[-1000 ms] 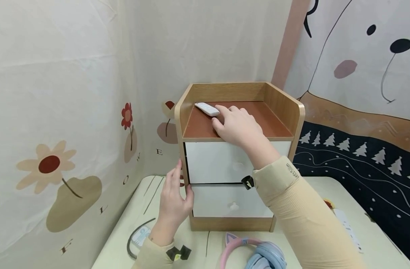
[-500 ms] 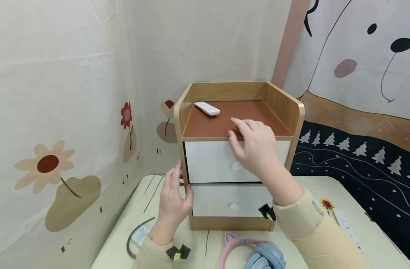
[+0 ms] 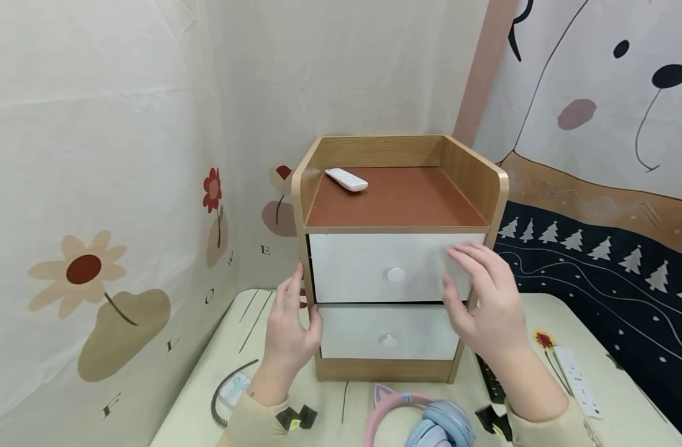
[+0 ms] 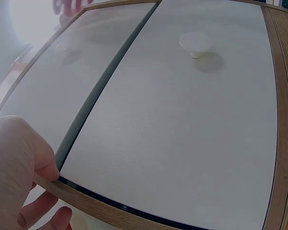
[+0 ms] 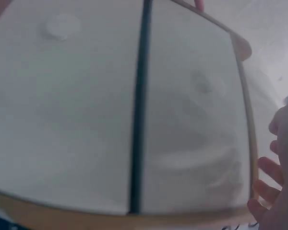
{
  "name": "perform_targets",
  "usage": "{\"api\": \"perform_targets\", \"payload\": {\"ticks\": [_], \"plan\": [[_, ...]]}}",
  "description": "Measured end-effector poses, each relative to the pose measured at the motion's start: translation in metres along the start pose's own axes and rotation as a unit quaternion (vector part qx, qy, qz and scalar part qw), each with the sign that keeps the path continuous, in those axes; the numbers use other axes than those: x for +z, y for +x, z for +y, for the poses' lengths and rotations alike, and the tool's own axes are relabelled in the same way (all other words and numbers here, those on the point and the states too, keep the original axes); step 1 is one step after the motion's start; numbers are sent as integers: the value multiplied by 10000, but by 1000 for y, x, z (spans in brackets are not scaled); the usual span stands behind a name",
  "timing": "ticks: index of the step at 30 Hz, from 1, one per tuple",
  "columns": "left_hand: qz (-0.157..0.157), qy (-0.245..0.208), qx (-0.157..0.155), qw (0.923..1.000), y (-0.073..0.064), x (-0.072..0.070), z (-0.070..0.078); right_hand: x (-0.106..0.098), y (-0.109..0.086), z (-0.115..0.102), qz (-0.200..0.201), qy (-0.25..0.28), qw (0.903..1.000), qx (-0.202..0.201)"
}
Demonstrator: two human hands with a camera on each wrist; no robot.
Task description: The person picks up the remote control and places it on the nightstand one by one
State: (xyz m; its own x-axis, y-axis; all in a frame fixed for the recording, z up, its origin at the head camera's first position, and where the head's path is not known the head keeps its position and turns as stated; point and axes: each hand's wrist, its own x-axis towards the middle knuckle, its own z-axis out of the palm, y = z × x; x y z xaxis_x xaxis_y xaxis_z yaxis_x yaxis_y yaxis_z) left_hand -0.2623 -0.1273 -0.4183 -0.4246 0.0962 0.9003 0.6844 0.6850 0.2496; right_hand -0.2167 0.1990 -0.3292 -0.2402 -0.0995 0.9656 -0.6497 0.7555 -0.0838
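Observation:
A small wooden nightstand (image 3: 384, 370) has two white drawers with round knobs and a brown top. My left hand (image 3: 290, 335) holds its left side edge, thumb at the front and fingers along the outer side; the left wrist view shows the thumb (image 4: 47, 165) over the edge. My right hand (image 3: 489, 304) is in front of the upper drawer (image 3: 346, 267), near its right end, with fingers loosely bent and nothing in them. Below is the lower drawer (image 3: 352, 332). On the top, at the left, lies a white remote control (image 3: 346, 179).
Pink and blue cat-ear headphones (image 3: 441, 422) lie in front of the nightstand. A white card with a coiled black cord (image 3: 217, 406) is at the left. At the right are a white power strip (image 3: 578, 382), a red-and-yellow flower (image 3: 544, 339) and a black keyed object (image 3: 491, 380) partly behind my right arm.
My right hand has let go of the remote control, leaving it on the top, and moved right and down to the upper drawer's right end. My left hand stays in place.

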Motion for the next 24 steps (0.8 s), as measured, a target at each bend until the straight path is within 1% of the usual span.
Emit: {"api": "perform_targets", "payload": {"ticks": [2,3,5,7,8,10,12,13,15,16,18,20,22,23,24], "plan": [[-34,-28,-44,10000,0,0,0,-8,-17,8,241,-70,9996,129],[-41,-35,-57,10000,0,1,0,-12,-27,12,357,-107,9990,254],[-13,-60,-44,10000,-1,2,0,-20,-46,22,538,-238,9967,567],[-8,-65,-50,10000,-1,2,0,-26,-67,32,609,-403,9933,898],[-1,-43,-45,10000,-1,2,0,-28,-78,35,555,-477,9909,1129],[32,-30,-23,10000,0,1,0,-32,-98,42,284,-637,9831,1695],[43,-9,2,10000,0,0,0,-34,-118,47,-153,-876,9708,2229],[54,4,26,10000,0,0,0,-34,-126,50,-421,-996,9615,2528],[83,21,62,9999,1,0,-1,-35,-142,56,-1043,-1251,9364,3109],[90,20,68,9999,1,0,-1,-35,-149,61,-1329,-1330,9244,3319],[95,31,61,9999,1,0,0,-35,-162,70,-1912,-1454,8941,3781],[85,33,46,9999,0,0,0,-34,-172,77,-2455,-1505,8593,4228],[71,24,37,10000,0,-1,0,-33,-180,84,-2857,-1525,8300,4540],[65,27,35,10000,0,-1,0,-33,-184,86,-3012,-1550,8171,4665],[62,19,39,10000,0,-1,0,-33,-187,89,-3140,-1578,8065,4754]]}}
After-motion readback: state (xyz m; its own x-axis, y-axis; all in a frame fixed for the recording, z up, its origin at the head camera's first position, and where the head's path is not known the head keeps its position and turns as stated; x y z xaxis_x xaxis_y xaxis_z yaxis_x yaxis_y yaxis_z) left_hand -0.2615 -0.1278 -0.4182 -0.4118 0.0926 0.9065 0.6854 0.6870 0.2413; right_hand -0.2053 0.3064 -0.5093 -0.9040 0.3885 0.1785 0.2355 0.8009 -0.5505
